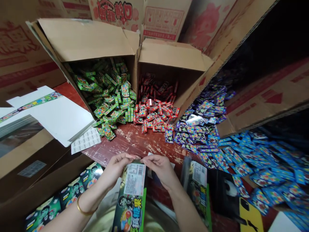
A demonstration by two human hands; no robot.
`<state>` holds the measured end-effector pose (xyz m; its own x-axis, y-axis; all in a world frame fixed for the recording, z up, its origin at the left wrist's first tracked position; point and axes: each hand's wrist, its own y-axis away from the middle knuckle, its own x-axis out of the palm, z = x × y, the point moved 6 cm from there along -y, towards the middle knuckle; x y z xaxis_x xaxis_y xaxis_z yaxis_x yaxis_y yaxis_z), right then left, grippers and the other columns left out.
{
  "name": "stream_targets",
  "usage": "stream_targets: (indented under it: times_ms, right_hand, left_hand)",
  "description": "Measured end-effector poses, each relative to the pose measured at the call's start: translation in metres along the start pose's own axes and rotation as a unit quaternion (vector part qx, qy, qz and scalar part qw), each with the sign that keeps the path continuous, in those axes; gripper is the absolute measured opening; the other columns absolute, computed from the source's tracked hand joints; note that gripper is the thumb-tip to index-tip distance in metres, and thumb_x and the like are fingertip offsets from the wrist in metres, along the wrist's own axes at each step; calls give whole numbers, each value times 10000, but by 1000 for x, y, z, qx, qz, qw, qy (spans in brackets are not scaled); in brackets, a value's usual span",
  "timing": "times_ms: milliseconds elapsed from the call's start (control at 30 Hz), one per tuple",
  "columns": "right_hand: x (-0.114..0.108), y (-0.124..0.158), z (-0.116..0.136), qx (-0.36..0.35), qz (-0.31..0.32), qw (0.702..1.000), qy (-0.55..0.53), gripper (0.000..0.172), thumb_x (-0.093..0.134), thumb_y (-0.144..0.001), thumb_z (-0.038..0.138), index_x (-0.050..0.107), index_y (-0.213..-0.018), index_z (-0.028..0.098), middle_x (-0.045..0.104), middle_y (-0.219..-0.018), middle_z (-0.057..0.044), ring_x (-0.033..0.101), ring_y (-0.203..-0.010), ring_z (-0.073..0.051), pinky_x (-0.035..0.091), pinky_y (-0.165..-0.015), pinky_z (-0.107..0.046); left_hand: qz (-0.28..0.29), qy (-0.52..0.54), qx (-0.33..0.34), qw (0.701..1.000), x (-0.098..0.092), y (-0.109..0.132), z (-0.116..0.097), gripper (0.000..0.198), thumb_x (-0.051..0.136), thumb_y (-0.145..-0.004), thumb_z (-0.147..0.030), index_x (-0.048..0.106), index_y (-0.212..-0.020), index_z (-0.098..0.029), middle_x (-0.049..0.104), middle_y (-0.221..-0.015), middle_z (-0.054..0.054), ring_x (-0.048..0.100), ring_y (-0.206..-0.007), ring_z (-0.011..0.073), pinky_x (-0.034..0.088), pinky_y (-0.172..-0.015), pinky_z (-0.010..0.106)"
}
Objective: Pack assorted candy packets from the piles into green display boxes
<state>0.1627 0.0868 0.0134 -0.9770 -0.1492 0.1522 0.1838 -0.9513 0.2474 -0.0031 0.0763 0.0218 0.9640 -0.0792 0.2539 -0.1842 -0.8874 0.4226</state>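
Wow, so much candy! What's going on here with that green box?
A person holds a green carton upright, with the left hand and the right hand pinching its top edge. Beyond it, on the red table, tipped cardboard boxes spill small candy packs in heaps: green packs, red packs, purple packs and blue packs. Flat white cartons lie at the left.
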Motion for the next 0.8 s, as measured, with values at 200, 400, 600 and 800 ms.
stream_targets:
  times_ms: [200, 400, 600, 800]
  right_hand:
    - [13, 5, 1, -60, 12, 998, 7, 194, 772, -683, 372, 706, -746, 201, 726, -845, -51, 678, -821, -200, 530, -765, -307]
    - [-68, -20, -6, -105, -154, 972, 140, 312, 696, -727, 420, 683, -957, 210, 720, -908, -79, 646, -770, -194, 533, -706, -330]
    - [-102, -41, -37, -70, -164, 950, 256, 190, 785, -531, 305, 683, -637, 184, 603, -553, 17, 503, -488, -123, 426, -492, -251]
    - [-89, -48, -64, -49, -116, 941, 314, 106, 764, -546, 181, 687, -616, 161, 526, -511, 41, 468, -469, -115, 358, -472, -233]
  left_hand:
    - [-36, -95, 102, 990, 5, 13, 0, 257, 673, -776, -441, 611, -772, -192, 699, -859, 30, 628, -818, 187, 478, -746, 273]
    - [-31, -142, 69, 987, -37, -38, 11, 365, 689, -742, -502, 554, -907, -206, 632, -657, -43, 570, -521, 131, 430, -493, 219]
    - [152, -165, 80, 971, -6, -90, 32, 349, 754, -688, -459, 608, -824, -172, 708, -831, 39, 663, -793, 191, 508, -729, 299]
    - [233, -211, 106, 943, 30, -85, 68, 231, 729, -739, -356, 632, -829, -166, 693, -994, 75, 624, -935, 198, 451, -881, 328]
